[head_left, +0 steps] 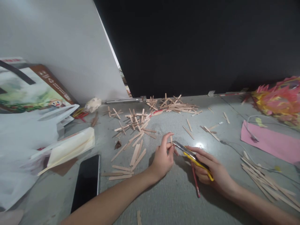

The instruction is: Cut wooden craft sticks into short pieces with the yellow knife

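Note:
Near the middle of the table, my left hand (164, 153) pinches a short wooden stick (171, 139) upright between its fingers. My right hand (207, 165) is wrapped round a yellow utility knife (199, 163), whose blade points left and meets the stick or lies just beside it. A red pencil (195, 179) also sits under the fingers of my right hand, slanting down toward the table. Flat wooden sticks (134, 154) lie to the left of my left hand. Behind them are sticks joined in crosses (134, 120) and a heap of sticks (179, 106).
A black phone (86, 179) lies at the left, near plastic bags (25, 134) and a folded cream paper (72, 145). To the right are pink paper (269, 140), a white cable (253, 136), more sticks (262, 179) and a pink-yellow decoration (278, 98). A black panel (199, 47) stands behind.

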The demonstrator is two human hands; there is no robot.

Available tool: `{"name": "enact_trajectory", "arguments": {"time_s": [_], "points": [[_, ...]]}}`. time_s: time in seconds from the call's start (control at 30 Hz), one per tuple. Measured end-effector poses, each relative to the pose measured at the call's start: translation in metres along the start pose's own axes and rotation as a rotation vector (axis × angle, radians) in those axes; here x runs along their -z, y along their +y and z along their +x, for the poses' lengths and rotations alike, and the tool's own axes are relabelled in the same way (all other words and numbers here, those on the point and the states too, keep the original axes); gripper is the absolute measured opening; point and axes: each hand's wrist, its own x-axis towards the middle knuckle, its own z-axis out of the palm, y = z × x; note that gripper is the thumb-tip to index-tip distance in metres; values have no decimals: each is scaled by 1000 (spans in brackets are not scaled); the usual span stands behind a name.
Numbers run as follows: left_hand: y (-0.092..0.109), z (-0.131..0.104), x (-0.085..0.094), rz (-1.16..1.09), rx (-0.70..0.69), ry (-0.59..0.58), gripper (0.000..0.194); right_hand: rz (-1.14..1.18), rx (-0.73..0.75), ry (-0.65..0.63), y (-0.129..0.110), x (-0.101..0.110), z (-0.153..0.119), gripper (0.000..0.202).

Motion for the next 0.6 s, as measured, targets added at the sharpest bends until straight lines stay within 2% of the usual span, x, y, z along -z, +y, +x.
{"name": "enact_trajectory", "arguments": {"time_s": [0.2, 0.37, 0.43, 0.6], "points": [[1, 0, 1, 2, -25, 4, 44, 214, -157, -93, -8, 8, 5, 51], [6, 1, -2, -218, 3, -3, 51, 298, -221, -136, -13, 14, 7, 49], [9, 2, -2, -290, 21, -10, 55, 248, -172, -122, -13, 14, 7, 50], [10, 4, -2, -311, 30, 2, 58, -131, 158, 48, -12, 8, 4, 58]]}}
